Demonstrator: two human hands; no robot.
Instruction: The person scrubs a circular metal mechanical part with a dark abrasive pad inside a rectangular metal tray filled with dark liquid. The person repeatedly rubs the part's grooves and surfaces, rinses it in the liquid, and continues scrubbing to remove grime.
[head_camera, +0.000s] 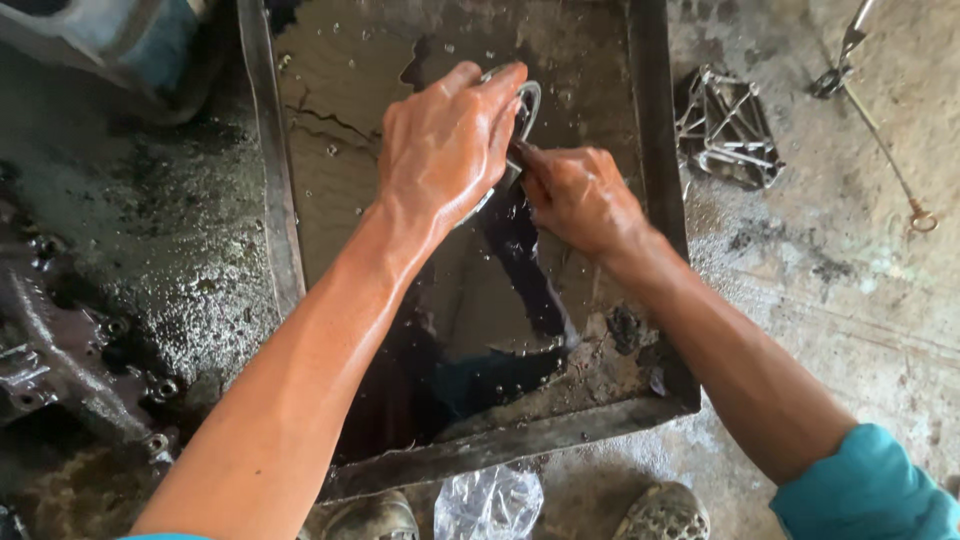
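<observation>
Fingers of left hand (448, 140) curled round metal ring (527, 100); right hand (578, 195) fisted on tool.

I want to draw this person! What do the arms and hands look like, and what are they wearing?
Both arms are bare up to short teal sleeves. The left hand and right hand wear no gloves, rings or watch, and both look wet and shiny. The forearms are long and lean.
</observation>
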